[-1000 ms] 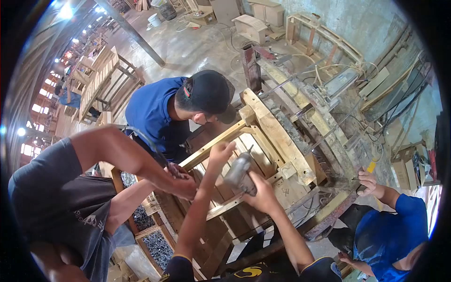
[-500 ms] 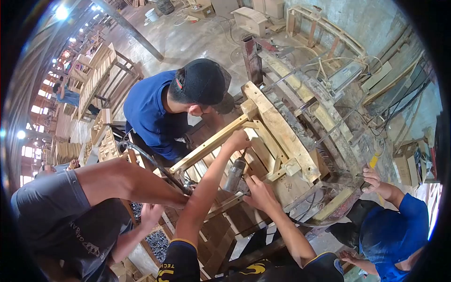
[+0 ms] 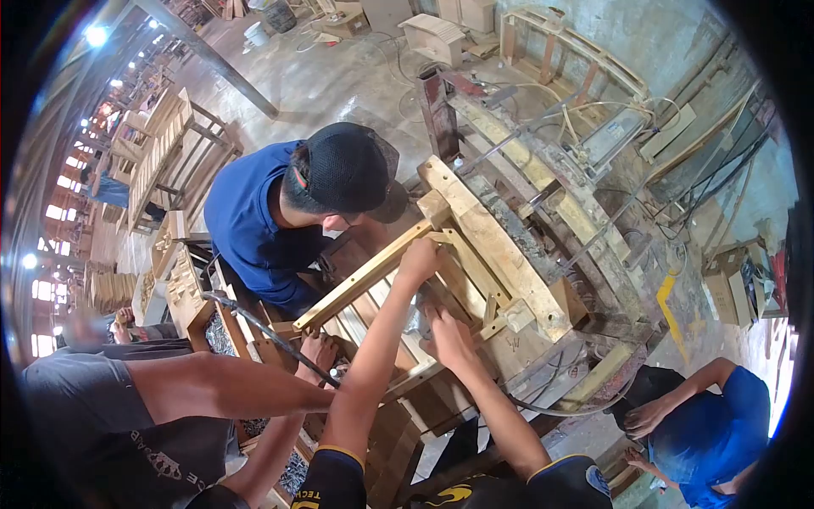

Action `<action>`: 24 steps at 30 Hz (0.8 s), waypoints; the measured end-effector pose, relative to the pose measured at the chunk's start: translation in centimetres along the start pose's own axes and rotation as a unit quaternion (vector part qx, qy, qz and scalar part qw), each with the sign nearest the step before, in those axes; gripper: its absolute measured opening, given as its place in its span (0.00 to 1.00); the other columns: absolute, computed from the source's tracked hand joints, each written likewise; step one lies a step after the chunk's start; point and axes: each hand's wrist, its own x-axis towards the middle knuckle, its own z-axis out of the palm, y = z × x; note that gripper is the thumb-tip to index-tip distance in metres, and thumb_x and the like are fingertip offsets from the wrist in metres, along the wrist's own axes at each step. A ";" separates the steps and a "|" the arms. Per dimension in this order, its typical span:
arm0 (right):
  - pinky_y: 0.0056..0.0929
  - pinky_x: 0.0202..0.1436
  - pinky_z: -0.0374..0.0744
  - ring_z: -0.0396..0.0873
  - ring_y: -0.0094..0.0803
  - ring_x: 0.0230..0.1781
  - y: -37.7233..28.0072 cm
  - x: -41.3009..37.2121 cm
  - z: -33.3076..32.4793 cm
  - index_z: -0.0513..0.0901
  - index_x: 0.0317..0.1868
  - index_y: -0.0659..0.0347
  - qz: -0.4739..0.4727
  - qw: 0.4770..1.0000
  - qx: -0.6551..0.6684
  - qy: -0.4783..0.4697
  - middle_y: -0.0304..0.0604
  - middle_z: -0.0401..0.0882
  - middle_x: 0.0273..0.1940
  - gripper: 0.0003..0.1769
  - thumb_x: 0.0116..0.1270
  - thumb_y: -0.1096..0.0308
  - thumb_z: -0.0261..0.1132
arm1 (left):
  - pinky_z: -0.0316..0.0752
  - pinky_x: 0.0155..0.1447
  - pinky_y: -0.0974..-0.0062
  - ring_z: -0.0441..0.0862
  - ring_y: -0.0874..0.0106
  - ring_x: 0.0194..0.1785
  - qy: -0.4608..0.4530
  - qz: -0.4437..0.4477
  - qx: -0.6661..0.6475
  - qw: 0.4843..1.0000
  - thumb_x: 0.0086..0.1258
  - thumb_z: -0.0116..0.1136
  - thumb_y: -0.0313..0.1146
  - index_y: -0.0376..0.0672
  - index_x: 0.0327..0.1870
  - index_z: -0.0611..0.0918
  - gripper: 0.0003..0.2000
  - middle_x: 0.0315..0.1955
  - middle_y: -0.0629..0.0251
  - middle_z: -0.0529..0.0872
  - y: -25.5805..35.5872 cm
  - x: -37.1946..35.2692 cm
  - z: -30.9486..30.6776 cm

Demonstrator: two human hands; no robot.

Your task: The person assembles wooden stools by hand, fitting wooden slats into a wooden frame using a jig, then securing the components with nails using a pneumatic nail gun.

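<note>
My left hand [image 3: 418,261] is closed at the upper corner of a wooden frame [image 3: 365,276], near the block where two rails meet; what its fingers pinch is too small to see. Just below it, my right hand [image 3: 449,338] is wrapped round a grey power tool [image 3: 417,321], largely hidden behind my forearm and fingers. The wooden frame has slats and lies against a thick wooden beam [image 3: 500,246] with holes. Some screws [image 3: 513,343] lie on the board right of my right hand.
A person in a blue shirt and black cap [image 3: 343,170] leans over the frame's far side. At left, another person's arm [image 3: 225,386] reaches in beside a black hose [image 3: 263,331]. A third person [image 3: 712,424] bends at lower right. A metal clamping rig [image 3: 585,229] stands behind the beam.
The tool has tilted and is now more hidden by my hands. The left person's hand has reached to the frame's near left corner. The right person's hand has moved down from the rig.
</note>
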 end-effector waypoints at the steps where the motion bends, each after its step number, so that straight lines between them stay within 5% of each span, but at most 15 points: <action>1: 0.48 0.47 0.81 0.81 0.59 0.45 0.1 0.2 0.3 0.65 0.66 0.61 0.004 1.000 0.008 0.003 0.60 0.75 0.52 0.40 0.53 0.67 0.72 | 0.78 0.43 0.53 0.84 0.46 0.35 0.024 0.008 -0.009 1.000 0.65 0.57 0.38 0.32 0.37 0.85 0.15 0.30 0.42 0.85 0.3 -0.3 -0.2; 8: 0.50 0.47 0.81 0.81 0.59 0.44 -0.1 0.5 0.7 0.62 0.69 0.62 0.028 1.000 -0.006 -0.009 0.60 0.75 0.52 0.42 0.55 0.67 0.71 | 0.78 0.45 0.57 0.84 0.46 0.39 0.090 0.068 -0.051 0.992 0.63 0.58 0.34 0.35 0.43 0.85 0.13 0.34 0.43 0.86 -1.4 -0.6 0.9; 14: 0.50 0.47 0.81 0.80 0.60 0.44 -0.7 1.2 0.6 0.61 0.69 0.62 0.046 0.999 0.005 -0.021 0.61 0.75 0.51 0.42 0.55 0.67 0.71 | 0.78 0.47 0.53 0.83 0.47 0.40 0.060 0.004 -0.020 0.998 0.65 0.58 0.36 0.38 0.39 0.86 0.11 0.34 0.47 0.86 -1.5 -0.7 1.0; 24: 0.49 0.45 0.82 0.82 0.58 0.42 -1.2 2.1 3.7 0.62 0.68 0.62 0.059 0.997 -0.003 0.041 0.61 0.74 0.52 0.39 0.57 0.70 0.69 | 0.77 0.48 0.57 0.83 0.50 0.42 0.107 0.041 -0.027 0.993 0.61 0.61 0.36 0.39 0.38 0.86 0.11 0.35 0.51 0.86 -0.9 -2.1 -0.1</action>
